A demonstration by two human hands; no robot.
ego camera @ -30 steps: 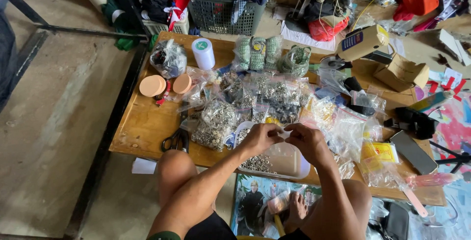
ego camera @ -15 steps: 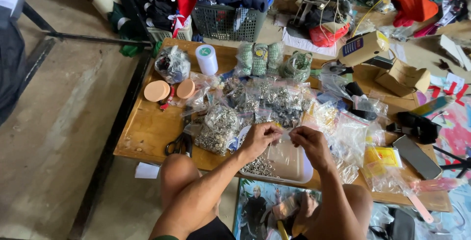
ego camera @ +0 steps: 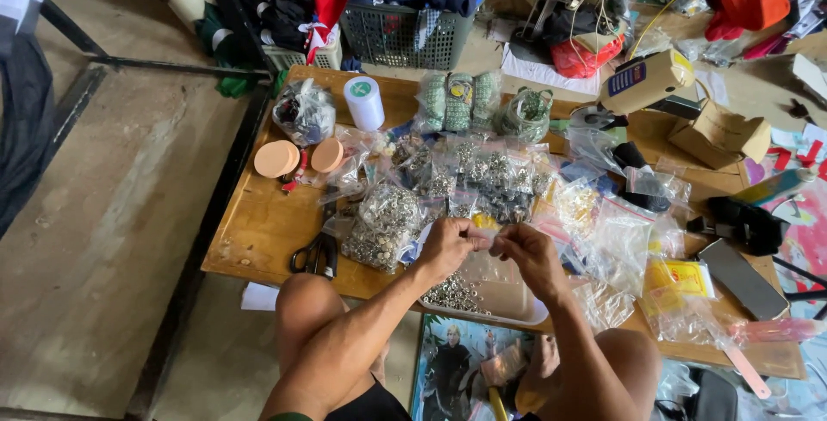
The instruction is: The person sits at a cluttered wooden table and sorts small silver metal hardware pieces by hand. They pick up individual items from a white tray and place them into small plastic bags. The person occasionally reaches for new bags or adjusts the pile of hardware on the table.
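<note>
**Hands meet over tray of small metal parts**

Head view, looking down: both hands work close together above a low wooden desk (ego camera: 258,232) crowded w/ packets. Left hand (ego camera: 446,244) and right hand (ego camera: 532,253) sit nearly knuckle to knuckle, fingertips pinched on a small clear plastic bag (ego camera: 484,233) held between them. Left grip: narrow, thumb and fingers closed on bag's left end. Right grip: likewise narrow, closed on its right end. Bag's contents too small to make out. Its long axis runs roughly left-right, hand to hand, so neither hand is nearer; bag is shared at mid-gap.

Straight below, a shallow pale tray (ego camera: 517,305) lies at the desk's near edge, a heap of silvery metal rings (ego camera: 452,294) in its left part, under the left wrist. Tray overhangs or meets the near edge; cannot tell which.

Room to move: tight ahead and to the right, where clear packets of metal fittings (ego camera: 482,171) lie heaped, a bigger bag of them (ego camera: 383,227) just left of the left hand. Black-handled scissors (ego camera: 317,253) lie farther left, near the edge. Open wood shows only at the desk's left end, by two round tan lids (ego camera: 277,159) and a white spool (ego camera: 364,102). Person's bare knees frame the near side.
</note>
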